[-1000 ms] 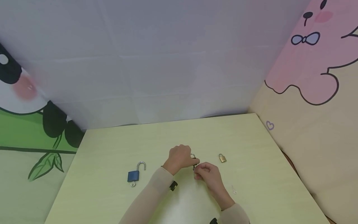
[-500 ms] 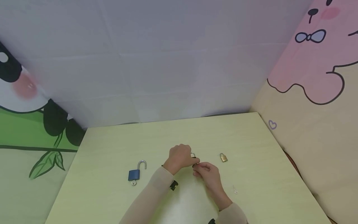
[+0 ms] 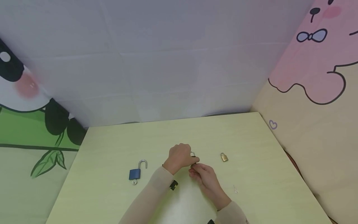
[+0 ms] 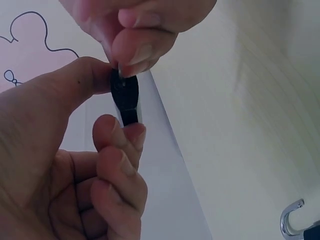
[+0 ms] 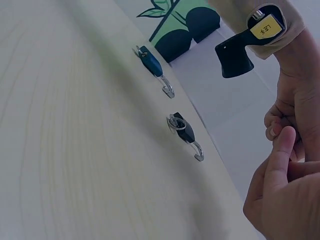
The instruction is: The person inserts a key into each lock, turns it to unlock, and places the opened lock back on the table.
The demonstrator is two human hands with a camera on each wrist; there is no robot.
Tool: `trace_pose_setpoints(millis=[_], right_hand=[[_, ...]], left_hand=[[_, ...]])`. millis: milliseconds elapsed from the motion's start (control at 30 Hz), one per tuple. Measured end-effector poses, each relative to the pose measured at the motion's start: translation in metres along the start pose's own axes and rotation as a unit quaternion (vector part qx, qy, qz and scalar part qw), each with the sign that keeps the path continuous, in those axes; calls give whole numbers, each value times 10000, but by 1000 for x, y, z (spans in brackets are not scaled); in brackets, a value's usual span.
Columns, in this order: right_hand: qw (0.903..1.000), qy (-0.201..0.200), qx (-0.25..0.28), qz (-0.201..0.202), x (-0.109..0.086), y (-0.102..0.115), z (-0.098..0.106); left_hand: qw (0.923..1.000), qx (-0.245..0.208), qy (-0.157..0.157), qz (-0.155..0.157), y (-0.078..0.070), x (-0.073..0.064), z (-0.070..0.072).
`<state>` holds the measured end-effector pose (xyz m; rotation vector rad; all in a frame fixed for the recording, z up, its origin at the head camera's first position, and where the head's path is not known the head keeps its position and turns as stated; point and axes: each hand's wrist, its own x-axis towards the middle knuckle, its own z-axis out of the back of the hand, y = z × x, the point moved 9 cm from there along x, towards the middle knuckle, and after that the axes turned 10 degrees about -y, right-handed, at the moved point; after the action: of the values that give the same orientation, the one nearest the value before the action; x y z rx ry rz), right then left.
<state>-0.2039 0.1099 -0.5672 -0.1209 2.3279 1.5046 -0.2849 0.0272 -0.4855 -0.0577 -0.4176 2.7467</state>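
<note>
Held lock (head): small black padlock (image 3: pixel 193 156) with metal shackle, pinched by my left hand (image 3: pixel 179 158); my right hand (image 3: pixel 206 177) at five o'clock.
Neighbours (head): blue square padlock (image 3: pixel 134 174), nine o'clock; brass-coloured padlock (image 3: pixel 224 158), three.
Lock's twelve-o'clock end (left wrist): my right fingertips (image 4: pixel 137 54); their hold I cannot tell.
Ringed black padlock (image 5: pixel 186 132) (right wrist): nine o'clock of my hands.

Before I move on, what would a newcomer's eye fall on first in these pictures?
Probably the left hand and right hand meeting over the table: the left holds a black padlock, and the right pinches something small, mostly hidden, at its end. Next comes the opened blue padlock, lying to the left of both hands. The big pink cartoon animal at the upper right also catches the eye.
</note>
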Motion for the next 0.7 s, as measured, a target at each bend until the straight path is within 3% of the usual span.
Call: trace_pose_setpoints(millis=[300,700], right_hand=[[9995,-227,199,45,-1,0,-1],[9993,-200,311,-13,-4,-1,-5]], left_hand=[[9997,73,-213,16,0,0,4],[9999,34,-154,57,1,-3,2]])
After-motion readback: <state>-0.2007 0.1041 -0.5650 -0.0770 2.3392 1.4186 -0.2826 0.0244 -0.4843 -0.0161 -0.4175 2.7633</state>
